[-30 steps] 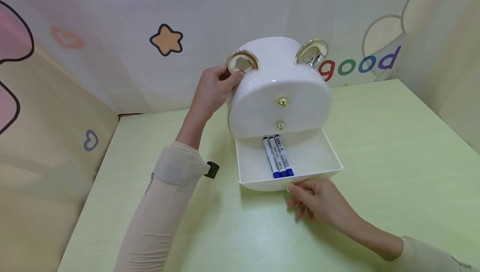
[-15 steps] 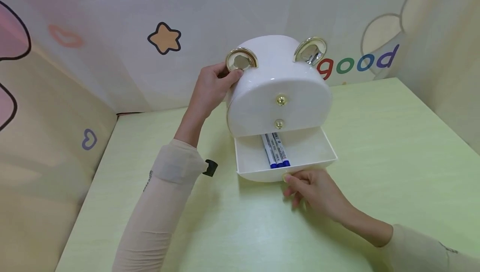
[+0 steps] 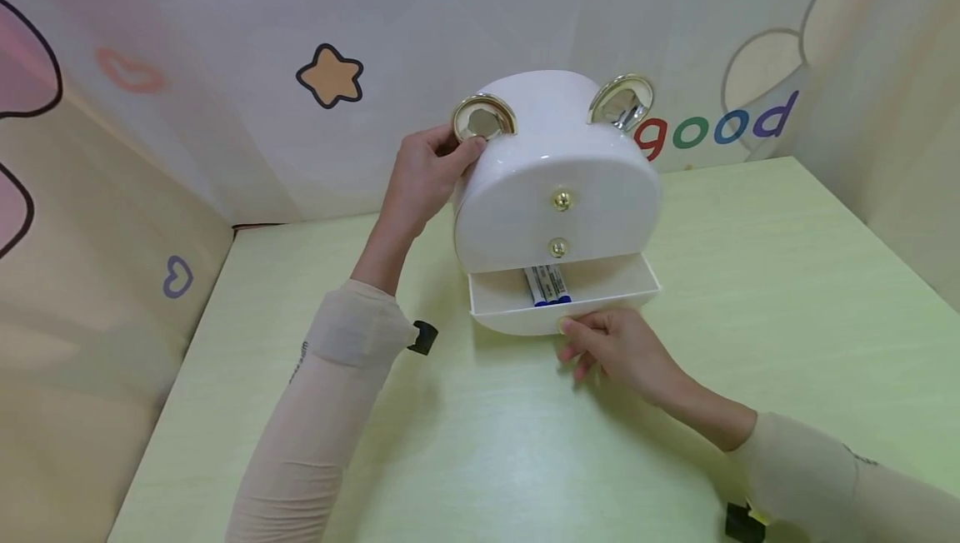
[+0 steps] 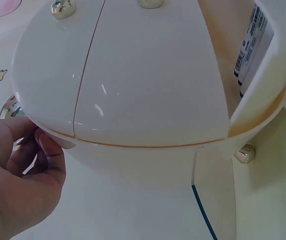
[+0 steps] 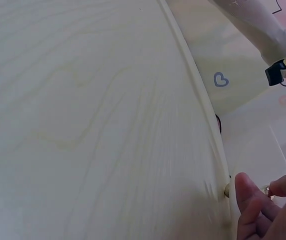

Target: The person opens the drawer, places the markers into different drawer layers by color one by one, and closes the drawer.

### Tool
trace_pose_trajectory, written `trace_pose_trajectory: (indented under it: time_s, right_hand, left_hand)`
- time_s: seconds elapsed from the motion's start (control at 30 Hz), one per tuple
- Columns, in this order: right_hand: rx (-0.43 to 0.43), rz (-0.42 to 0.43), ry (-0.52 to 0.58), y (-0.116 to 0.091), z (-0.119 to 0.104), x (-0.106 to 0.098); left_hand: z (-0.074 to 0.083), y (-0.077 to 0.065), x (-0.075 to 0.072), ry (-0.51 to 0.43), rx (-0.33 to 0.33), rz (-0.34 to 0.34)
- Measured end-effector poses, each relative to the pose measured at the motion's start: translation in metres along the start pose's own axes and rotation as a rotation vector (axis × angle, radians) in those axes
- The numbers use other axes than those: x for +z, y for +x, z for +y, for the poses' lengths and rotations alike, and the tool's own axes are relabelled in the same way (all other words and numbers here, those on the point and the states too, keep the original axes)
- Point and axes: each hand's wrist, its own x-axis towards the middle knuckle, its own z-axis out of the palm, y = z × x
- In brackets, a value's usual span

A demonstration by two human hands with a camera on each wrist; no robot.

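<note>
A glossy white drawer box [image 3: 558,131] with gold-rimmed mirrored ears stands on the table. My left hand [image 3: 423,176] grips its left ear [image 3: 483,110], the fingers partly hidden behind it. In the left wrist view, that hand [image 4: 25,175] is at the box's edge. The bottom drawer [image 3: 517,322] is partly pulled out. Three blue-ended markers [image 3: 547,286] lie side by side in it, their far ends hidden under the box front. Thumb and index finger of my right hand [image 3: 622,351] pinch the drawer's gold knob [image 5: 267,190], with the other fingers loosely bent.
Two gold knobs, an upper one [image 3: 562,200] and a lower one [image 3: 557,247], sit on the box's upper front. Light green tabletop [image 3: 465,460] surrounds the box. Behind stands a cloth backdrop [image 3: 225,43] with printed star, hearts and letters.
The bottom drawer has slid inward toward the box with my right hand on its knob, and less of the markers shows. My left hand keeps its place on the ear.
</note>
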Motion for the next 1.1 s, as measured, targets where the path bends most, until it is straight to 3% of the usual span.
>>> trace_pose_trajectory:
  time_s: [0.37,1.1]
  right_hand:
    - [-0.003,-0.007,0.017,0.014,-0.005,-0.005]
    - [0.001,-0.023,0.027,0.039,-0.005,-0.011]
  left_hand:
    - [0.000,0.002,0.002,-0.002,0.038,0.022]
    - [0.002,0.002,0.001,-0.002,0.034,0.032]
